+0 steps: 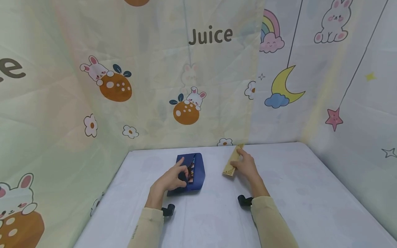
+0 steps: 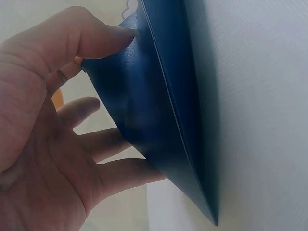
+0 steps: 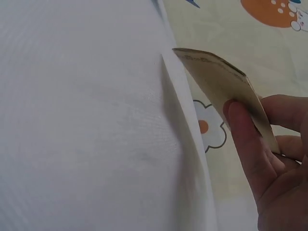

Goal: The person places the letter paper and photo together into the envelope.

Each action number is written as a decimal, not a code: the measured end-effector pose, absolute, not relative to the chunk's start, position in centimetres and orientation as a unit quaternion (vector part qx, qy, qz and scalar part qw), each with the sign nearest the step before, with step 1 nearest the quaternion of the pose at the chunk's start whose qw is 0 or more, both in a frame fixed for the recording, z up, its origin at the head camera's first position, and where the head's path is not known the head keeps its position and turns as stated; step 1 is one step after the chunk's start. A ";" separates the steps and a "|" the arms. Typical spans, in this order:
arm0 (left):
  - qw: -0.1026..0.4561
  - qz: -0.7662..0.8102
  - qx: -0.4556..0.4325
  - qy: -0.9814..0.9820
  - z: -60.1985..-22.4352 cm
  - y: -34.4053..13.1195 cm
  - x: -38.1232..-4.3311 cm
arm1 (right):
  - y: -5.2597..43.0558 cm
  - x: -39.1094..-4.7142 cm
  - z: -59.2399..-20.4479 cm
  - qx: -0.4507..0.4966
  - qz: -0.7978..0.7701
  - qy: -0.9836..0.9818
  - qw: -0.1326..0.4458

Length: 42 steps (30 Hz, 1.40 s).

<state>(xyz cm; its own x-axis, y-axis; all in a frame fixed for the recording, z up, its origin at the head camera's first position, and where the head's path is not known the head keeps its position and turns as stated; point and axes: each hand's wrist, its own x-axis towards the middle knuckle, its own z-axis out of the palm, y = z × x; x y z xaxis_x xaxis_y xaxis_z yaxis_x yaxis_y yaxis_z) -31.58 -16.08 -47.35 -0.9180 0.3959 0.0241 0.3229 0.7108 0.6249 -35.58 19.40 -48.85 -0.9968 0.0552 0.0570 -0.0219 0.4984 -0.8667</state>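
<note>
A dark blue envelope (image 1: 199, 174) lies on the table left of centre, and a strip of a colourful picture (image 1: 191, 172) shows in its opening. My left hand (image 1: 170, 178) pinches the envelope's edge between thumb and index finger, the other fingers spread; in the left wrist view a blue panel (image 2: 130, 96) stands tilted up from the white surface. To the right, my right hand (image 1: 248, 167) holds a narrow tan card (image 1: 229, 169) with gold-brown patterned ends. Thumb and fingers grip it from both sides in the right wrist view, where the card (image 3: 207, 74) is lifted above the table.
A white cloth covers the table (image 1: 217, 220). Fabric walls (image 1: 155, 113) printed with rabbits, oranges and flowers stand close behind the table and on both sides. Black wrist mounts (image 1: 168, 210) sit at the sleeve cuffs.
</note>
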 end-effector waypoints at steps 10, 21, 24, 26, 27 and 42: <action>0.064 0.335 0.194 0.920 -47.3 -16.1 -31.6 | 19.3 -35.6 -49.0 0.024 0.498 -0.865 0.054; 0.061 0.333 0.193 0.921 -47.8 -16.2 -31.6 | 18.3 -35.4 -48.8 0.055 0.552 -0.831 0.046; 0.061 0.334 0.194 0.920 -47.7 -16.2 -31.7 | 18.1 -35.4 -48.5 0.053 0.552 -0.831 0.046; 0.061 0.334 0.195 0.920 -47.6 -16.2 -31.6 | 18.0 -35.3 -48.4 0.047 0.553 -0.831 0.047; 0.060 0.334 0.195 0.920 -47.5 -16.2 -31.6 | 17.9 -35.3 -48.3 0.043 0.554 -0.830 0.047; 0.064 0.339 0.190 0.919 -47.5 -16.2 -31.5 | 16.5 -34.6 -47.1 0.078 0.574 -0.815 0.030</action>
